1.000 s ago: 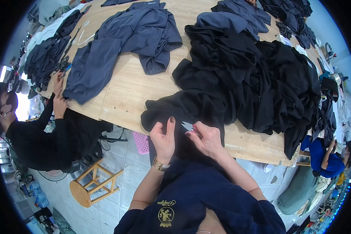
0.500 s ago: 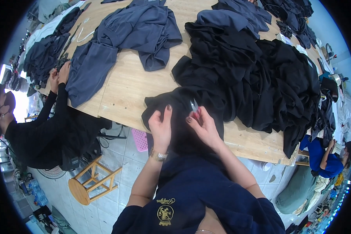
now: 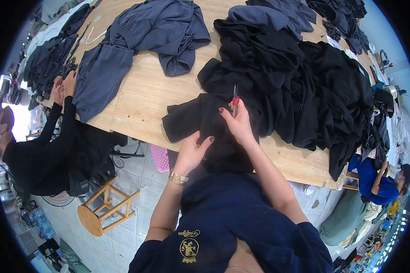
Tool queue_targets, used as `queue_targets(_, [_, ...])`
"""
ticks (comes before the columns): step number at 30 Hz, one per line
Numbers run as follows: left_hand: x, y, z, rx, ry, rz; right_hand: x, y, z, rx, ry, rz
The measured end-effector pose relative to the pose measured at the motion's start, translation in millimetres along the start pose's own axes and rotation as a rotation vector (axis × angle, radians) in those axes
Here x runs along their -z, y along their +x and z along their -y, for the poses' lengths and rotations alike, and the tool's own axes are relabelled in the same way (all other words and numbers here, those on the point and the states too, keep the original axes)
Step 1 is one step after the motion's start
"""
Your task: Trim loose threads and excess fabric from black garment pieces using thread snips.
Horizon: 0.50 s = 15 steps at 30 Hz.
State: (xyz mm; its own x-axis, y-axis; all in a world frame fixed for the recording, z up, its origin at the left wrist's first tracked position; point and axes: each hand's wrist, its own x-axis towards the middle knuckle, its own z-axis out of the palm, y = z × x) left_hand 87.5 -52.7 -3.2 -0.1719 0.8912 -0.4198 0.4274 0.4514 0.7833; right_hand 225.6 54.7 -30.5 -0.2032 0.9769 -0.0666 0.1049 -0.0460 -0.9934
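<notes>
Table (image 3: 143, 98) partly hidden beneath black cloth (image 3: 202, 111)

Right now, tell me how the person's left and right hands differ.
The right hand holds red-handled snips; the left hand shows no tool. The left wears a gold-toned wristband, while the right wrist is bare. The right reaches farther over the table than the left. Both show dark-painted nails.
</notes>
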Motion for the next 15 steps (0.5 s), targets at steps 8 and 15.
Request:
queue_targets(8, [-8.9, 11.7, 5.9, -0.325, -0.494, -0.243, 26.7, -29.1, 45.2, 0.421, -0.509, 0.0])
queue_targets(15, [-9.2, 15.5, -7.4, -0.339, -0.717, -0.374, 42.1, -43.0, 51.4, 0.672, -0.798, 0.426])
